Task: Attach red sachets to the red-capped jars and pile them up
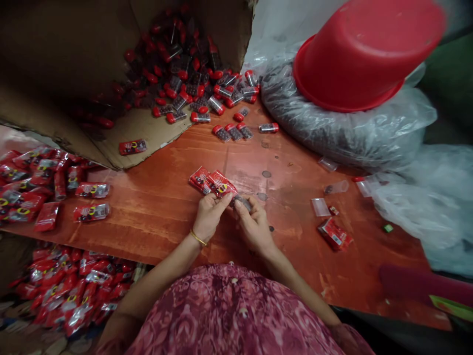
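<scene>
My left hand (209,217), with a gold bangle at the wrist, pinches a red printed packet (222,183) over the table. A small tube with dark contents (244,202) is in the closed fingers of my right hand (255,226). The tube's near end meets the packet's lower right edge; whether it is inside the packet cannot be made out behind my fingers. Just left of the held packet lies another red packet (199,179), partly overlapped. Beyond my hands, three red-capped tubes (233,132) lie in a row on the table.
A tipped cardboard box (162,129) spills many red-capped tubes (199,91). Filled red packets (29,185) pile up at the left, with more below the table edge (74,291). A red tub (354,64) rests on a clear bag (332,133). Loose packets (335,234) lie right.
</scene>
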A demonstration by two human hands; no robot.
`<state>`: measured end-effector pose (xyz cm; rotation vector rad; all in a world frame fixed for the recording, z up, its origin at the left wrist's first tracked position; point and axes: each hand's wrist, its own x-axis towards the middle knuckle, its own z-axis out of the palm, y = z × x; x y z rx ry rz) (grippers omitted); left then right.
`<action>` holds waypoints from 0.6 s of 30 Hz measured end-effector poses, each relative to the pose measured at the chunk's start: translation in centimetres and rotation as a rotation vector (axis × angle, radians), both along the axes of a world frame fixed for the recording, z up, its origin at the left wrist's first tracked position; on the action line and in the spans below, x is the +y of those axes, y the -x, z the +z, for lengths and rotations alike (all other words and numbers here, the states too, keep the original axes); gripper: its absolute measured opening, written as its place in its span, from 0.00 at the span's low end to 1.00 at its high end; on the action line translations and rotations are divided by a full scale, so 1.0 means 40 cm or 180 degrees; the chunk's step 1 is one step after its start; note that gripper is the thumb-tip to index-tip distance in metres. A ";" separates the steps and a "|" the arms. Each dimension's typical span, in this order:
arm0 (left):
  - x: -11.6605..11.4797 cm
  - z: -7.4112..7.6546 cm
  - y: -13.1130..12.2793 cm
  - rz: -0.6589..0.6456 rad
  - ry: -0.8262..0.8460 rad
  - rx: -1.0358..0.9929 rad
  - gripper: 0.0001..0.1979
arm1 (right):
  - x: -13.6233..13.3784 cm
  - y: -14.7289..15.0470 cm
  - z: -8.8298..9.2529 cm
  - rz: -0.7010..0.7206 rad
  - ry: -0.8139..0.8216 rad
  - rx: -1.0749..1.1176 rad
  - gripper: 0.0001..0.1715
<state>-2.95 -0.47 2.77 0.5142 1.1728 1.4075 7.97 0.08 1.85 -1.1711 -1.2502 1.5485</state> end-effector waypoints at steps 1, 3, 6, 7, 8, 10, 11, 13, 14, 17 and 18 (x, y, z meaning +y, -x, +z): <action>0.003 0.002 -0.002 0.0012 -0.0003 -0.0092 0.13 | -0.003 0.008 -0.003 -0.0046 0.0038 0.0088 0.18; 0.008 0.006 -0.005 0.0013 -0.0031 -0.0226 0.14 | -0.008 0.023 -0.010 -0.0068 0.0115 0.0238 0.18; 0.012 0.008 -0.007 -0.0072 -0.0018 -0.0148 0.16 | -0.009 0.039 -0.018 -0.0120 0.0223 0.0364 0.19; 0.013 0.009 -0.006 -0.0157 0.0048 -0.0090 0.16 | -0.008 0.042 -0.020 -0.0158 0.0265 0.0435 0.18; 0.013 0.009 -0.005 -0.0272 0.0134 -0.0054 0.17 | -0.006 0.043 -0.022 -0.0167 0.0316 0.0517 0.18; 0.015 0.009 -0.002 -0.0469 0.0242 -0.0066 0.18 | -0.001 0.043 -0.027 -0.0099 0.0350 0.0584 0.17; 0.016 0.009 -0.001 -0.0470 0.0206 -0.0086 0.18 | 0.003 0.041 -0.030 -0.0057 0.0267 0.0502 0.16; 0.022 0.007 0.001 -0.0270 0.0017 -0.0076 0.17 | 0.012 0.038 -0.032 -0.0023 -0.0092 0.0130 0.15; 0.026 0.006 0.002 -0.0117 -0.0079 -0.0046 0.16 | 0.018 0.036 -0.031 -0.0053 -0.0299 -0.0084 0.14; 0.041 0.006 0.011 0.0087 -0.0192 -0.0072 0.16 | 0.036 0.034 -0.018 -0.0007 -0.0539 -0.0257 0.15; 0.045 0.007 0.015 0.0053 -0.0179 -0.0152 0.16 | 0.042 0.033 -0.012 0.0114 -0.0449 -0.0140 0.16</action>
